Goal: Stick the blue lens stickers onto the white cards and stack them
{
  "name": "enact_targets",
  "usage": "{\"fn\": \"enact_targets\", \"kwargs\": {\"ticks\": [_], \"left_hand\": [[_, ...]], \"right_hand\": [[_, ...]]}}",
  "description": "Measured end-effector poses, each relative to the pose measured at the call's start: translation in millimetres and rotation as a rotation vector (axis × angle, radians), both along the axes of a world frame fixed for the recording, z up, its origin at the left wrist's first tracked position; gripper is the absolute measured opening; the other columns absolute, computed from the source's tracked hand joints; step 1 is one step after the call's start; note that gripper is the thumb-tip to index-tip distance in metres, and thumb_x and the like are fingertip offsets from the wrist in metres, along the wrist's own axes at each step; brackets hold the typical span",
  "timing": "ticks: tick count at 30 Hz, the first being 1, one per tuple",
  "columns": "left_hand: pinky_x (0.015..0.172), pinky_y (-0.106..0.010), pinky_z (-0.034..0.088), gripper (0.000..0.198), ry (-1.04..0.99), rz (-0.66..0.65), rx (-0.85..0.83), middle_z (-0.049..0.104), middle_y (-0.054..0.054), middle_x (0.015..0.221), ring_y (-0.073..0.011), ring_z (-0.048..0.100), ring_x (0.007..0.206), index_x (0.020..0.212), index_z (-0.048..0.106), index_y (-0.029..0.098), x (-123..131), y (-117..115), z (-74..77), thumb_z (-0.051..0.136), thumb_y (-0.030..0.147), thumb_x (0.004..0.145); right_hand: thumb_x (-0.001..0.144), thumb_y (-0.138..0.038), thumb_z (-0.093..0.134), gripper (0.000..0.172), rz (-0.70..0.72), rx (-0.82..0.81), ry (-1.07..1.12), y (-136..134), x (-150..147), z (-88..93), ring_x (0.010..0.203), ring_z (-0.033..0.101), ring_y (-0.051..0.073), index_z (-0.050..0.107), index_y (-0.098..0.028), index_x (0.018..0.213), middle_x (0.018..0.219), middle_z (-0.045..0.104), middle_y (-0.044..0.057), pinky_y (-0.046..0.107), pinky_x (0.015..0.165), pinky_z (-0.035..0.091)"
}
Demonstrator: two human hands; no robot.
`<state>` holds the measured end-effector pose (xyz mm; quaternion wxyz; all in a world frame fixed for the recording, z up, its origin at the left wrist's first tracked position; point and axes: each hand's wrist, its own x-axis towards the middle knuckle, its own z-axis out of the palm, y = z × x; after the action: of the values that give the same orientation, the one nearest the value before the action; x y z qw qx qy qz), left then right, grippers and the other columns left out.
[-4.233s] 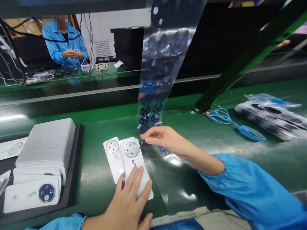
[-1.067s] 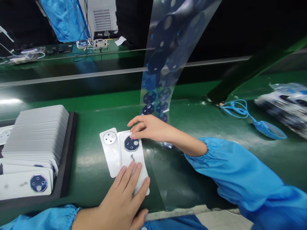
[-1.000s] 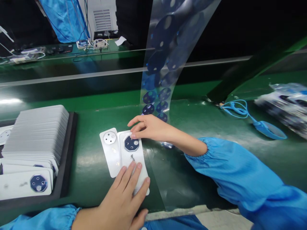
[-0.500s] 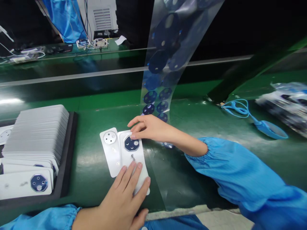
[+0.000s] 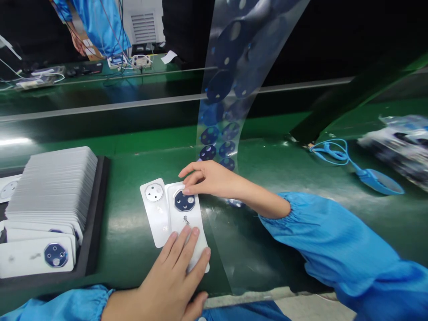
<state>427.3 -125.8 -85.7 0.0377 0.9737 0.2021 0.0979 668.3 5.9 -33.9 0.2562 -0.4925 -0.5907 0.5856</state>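
A white phone back cover (image 5: pixel 176 220) with dark lettering lies on the green table, a dark blue film (image 5: pixel 184 201) with holes inside its octagonal camera frame. My left hand (image 5: pixel 169 272) rests flat on the cover's lower part, fingers spread. At the top, my right hand (image 5: pixel 210 178) touches the film's upper edge with its thumb; the index finger and the curled fingers stay apart from the thumb, with nothing seen between them. Just left, partly against the first, lies a second white phone back cover (image 5: pixel 157 218), its camera area white with small holes.
A black tray (image 5: pixel 96 214) at left holds a tight stack of white covers (image 5: pixel 50 187). A clear strip of dark round films (image 5: pixel 219 113) hangs down behind my right hand. Farther right are a blue corded paddle (image 5: pixel 379 180) and bagged items (image 5: pixel 397 142). A co-worker's hand (image 5: pixel 77 44) shows across the bench.
Both my hands and the two covers stay almost in place. Across the bench, a co-worker's arm and hand have come into view at the upper left.
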Motion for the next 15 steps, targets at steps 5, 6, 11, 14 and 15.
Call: {"fn": "enact_targets", "kwargs": {"ticks": [5, 6, 11, 14, 15], "left_hand": [[0.120, -0.054, 0.009, 0.077, -0.005, -0.001, -0.003, 0.023, -0.029, 0.162, -0.0460, 0.007, 0.154, 0.150, 0.043, 0.009, 1.1, -0.9, -1.0, 0.066, 0.038, 0.082], [0.120, -0.054, 0.009, 0.078, -0.004, 0.000, -0.005, 0.023, -0.029, 0.162, -0.0460, 0.007, 0.154, 0.150, 0.043, 0.009, 0.9, -1.1, -1.0, 0.067, 0.038, 0.082], [0.120, -0.055, 0.011, 0.080, -0.006, 0.002, -0.011, 0.022, -0.029, 0.162, -0.0460, 0.007, 0.154, 0.150, 0.042, 0.008, -0.8, -1.7, 0.1, 0.068, 0.037, 0.080], [0.120, -0.055, 0.014, 0.080, -0.012, 0.005, -0.006, 0.022, -0.029, 0.162, -0.0459, 0.009, 0.154, 0.151, 0.040, 0.008, -0.5, -1.0, 0.4, 0.068, 0.036, 0.081], [0.120, -0.055, 0.015, 0.080, -0.010, 0.007, -0.006, 0.021, -0.029, 0.163, -0.0458, 0.009, 0.154, 0.151, 0.040, 0.009, -0.3, -0.8, 0.2, 0.067, 0.036, 0.081]], "right_hand": [[0.077, -0.021, 0.084, 0.036, -0.007, 0.015, -0.018, -0.7, -0.8, 0.6, 0.092, 0.075, 0.024, 0.066, -0.019, 0.109, 0.084, 0.079, 0.002, 0.036, 0.087, 0.057], [0.077, -0.021, 0.084, 0.036, -0.008, 0.025, -0.024, -0.9, -1.1, 0.6, 0.095, 0.075, 0.024, 0.065, -0.019, 0.108, 0.083, 0.079, 0.002, 0.037, 0.089, 0.056], [0.077, -0.020, 0.083, 0.037, -0.015, 0.045, -0.047, -2.7, -2.9, 0.0, 0.098, 0.074, 0.025, 0.065, -0.020, 0.109, 0.085, 0.079, 0.002, 0.037, 0.091, 0.055], [0.077, -0.020, 0.084, 0.037, -0.024, 0.045, -0.044, -2.9, -3.3, -1.0, 0.091, 0.075, 0.024, 0.065, -0.019, 0.109, 0.086, 0.079, 0.002, 0.036, 0.088, 0.056], [0.076, -0.021, 0.084, 0.037, -0.023, 0.047, -0.041, -2.7, -3.1, -1.3, 0.090, 0.075, 0.023, 0.065, -0.019, 0.108, 0.086, 0.079, 0.001, 0.036, 0.088, 0.056]]}}
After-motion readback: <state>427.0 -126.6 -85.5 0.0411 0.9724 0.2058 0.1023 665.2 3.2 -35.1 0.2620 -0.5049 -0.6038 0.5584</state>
